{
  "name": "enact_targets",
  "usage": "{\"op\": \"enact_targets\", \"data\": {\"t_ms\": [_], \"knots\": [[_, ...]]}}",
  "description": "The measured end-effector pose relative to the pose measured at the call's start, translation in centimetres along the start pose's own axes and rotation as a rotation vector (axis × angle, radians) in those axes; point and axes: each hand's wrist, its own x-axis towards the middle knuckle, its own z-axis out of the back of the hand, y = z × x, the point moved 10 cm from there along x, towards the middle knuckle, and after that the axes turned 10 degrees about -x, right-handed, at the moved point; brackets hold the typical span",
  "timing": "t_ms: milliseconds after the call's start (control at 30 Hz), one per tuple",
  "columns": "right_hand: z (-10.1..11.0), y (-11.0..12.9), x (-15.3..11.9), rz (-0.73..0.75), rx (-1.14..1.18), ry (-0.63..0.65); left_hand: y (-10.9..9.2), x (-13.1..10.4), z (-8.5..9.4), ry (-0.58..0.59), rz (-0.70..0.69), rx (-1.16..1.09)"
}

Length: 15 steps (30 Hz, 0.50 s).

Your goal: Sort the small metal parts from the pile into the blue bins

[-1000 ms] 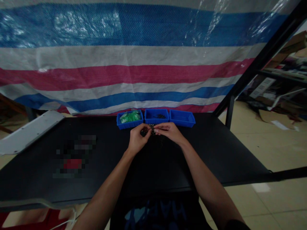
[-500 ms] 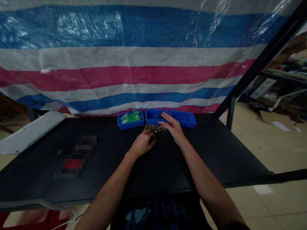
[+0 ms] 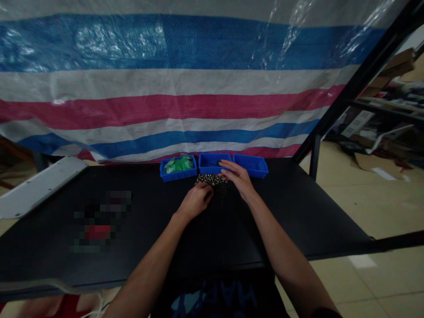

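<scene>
A heap of small shiny metal pieces (image 3: 212,179), too small to name, lies on the black table in front of the middle blue bin. At its near left edge is my left hand (image 3: 196,201), fingers curled in and pressed together; anything in them is hidden. My right hand (image 3: 241,180) hovers at the heap's right side, its fingers stretched out and apart, with nothing seen in them. The fingertips overlap the front of the middle blue bin (image 3: 207,169) in view; whether they touch it I cannot tell.
Left of the middle bin stands a blue bin (image 3: 179,176) with green and clear plastic bags (image 3: 180,164). Another blue bin (image 3: 251,170) is on the right. A white panel (image 3: 39,187) lies at the table's left edge. Behind hangs a striped tarp (image 3: 179,106); a black frame post (image 3: 314,154) rises at right.
The camera view has shifted slightly. My right fingers have come a little lower, nearer the heap of metal pieces. My left hand stays at the heap's edge.
</scene>
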Motion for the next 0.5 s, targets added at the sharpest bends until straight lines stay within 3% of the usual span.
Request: {"op": "enact_targets", "data": {"t_ms": [233, 367, 500], "knots": [[-0.1, -0.2, 0.1, 0.008, -0.005, 0.012, 0.1, -0.1, 1.4, -0.085, -0.007, -0.101], [-0.5, -0.4, 0.2, 0.040, -0.075, 0.048, 0.1, -0.2, 3.3, -0.247, -0.028, -0.175], [-1.8, -0.2, -0.2, 0.095, -0.160, 0.178, 0.7, -0.4, 4.7, -0.406, -0.015, -0.336]]}}
